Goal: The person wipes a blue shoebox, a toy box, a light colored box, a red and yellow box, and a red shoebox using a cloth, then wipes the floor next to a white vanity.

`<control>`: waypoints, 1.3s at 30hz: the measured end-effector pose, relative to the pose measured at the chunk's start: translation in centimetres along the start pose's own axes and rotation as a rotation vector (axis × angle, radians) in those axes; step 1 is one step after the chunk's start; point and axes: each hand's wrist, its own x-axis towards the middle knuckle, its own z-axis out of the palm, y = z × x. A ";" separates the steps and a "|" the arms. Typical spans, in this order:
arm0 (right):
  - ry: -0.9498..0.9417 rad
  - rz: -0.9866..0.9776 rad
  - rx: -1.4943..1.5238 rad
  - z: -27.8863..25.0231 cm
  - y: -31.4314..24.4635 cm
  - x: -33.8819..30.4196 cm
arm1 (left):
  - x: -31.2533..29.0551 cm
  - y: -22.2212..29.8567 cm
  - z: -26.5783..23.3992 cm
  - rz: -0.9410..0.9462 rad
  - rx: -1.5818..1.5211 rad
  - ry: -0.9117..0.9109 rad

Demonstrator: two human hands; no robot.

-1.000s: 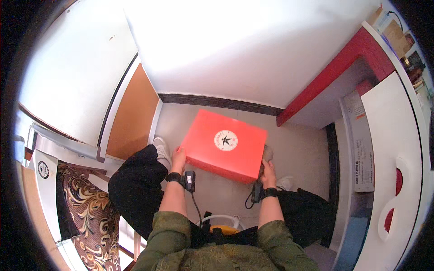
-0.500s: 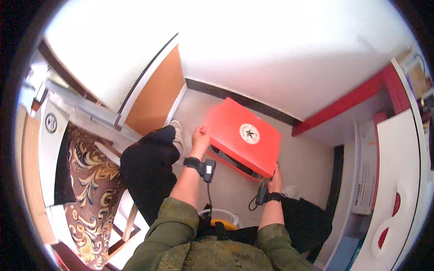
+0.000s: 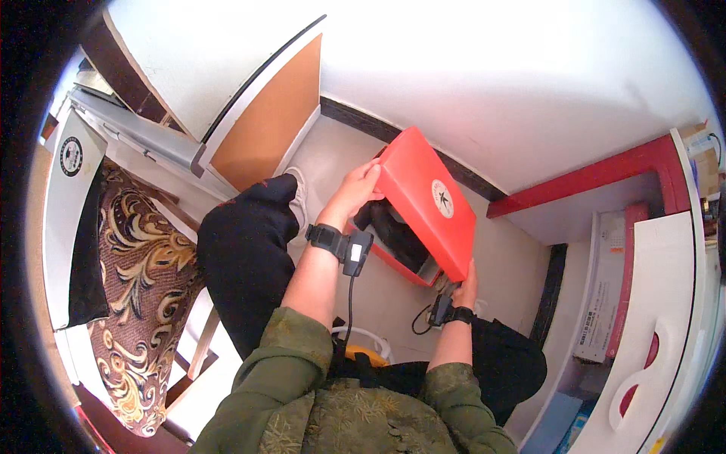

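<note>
Nearest the camera are two forearms in olive green sleeves, each with one black wrist strap; the left strap carries a small black device with one cable hanging down from it. Both reach up to one red box, which sits in front of the person, above their two dark-trousered legs.

The left hand is closed on the upper left edge of the box's one red lid, fingers curled over the rim and thumb beneath. The right hand grips the lower right corner of the box, fingers wrapped on it. The lid is tilted up, hinged open toward the wall, and bears one round white emblem with a dark star. Under the lid, inside the box, one dark item shows; what it is I cannot tell.

Left of the box lies one pale shoe on the light floor. Farther left stands one patterned brown and gold chair. Right of the box runs one red shelf edge.
</note>
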 end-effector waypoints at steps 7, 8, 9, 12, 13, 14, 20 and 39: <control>0.028 0.187 0.231 -1.0 -0.7 1.2 | -0.1 1.3 0.4 0.055 -0.256 -0.220; 0.032 0.174 0.234 -0.5 -1.1 0.8 | -0.2 1.2 0.2 0.054 -0.265 -0.176; 0.035 0.171 0.237 -0.6 -1.1 1.0 | -0.1 1.1 0.2 0.055 -0.275 -0.138; 0.131 0.132 0.194 -0.8 -1.0 1.3 | 0.1 1.0 0.2 0.044 -0.260 -0.157; 0.088 0.152 0.220 -1.0 -0.9 1.4 | 0.1 0.9 0.2 0.044 -0.257 -0.159; 0.046 0.173 0.246 -1.2 -0.7 1.5 | 0.0 0.8 0.1 0.056 -0.256 -0.150; 0.190 0.010 0.055 -1.2 0.9 2.8 | 0.9 -1.5 -1.2 -0.032 -0.141 0.056; 0.293 0.019 -0.824 -8.0 2.7 -1.0 | 2.5 -13.4 -7.6 -0.093 0.518 0.530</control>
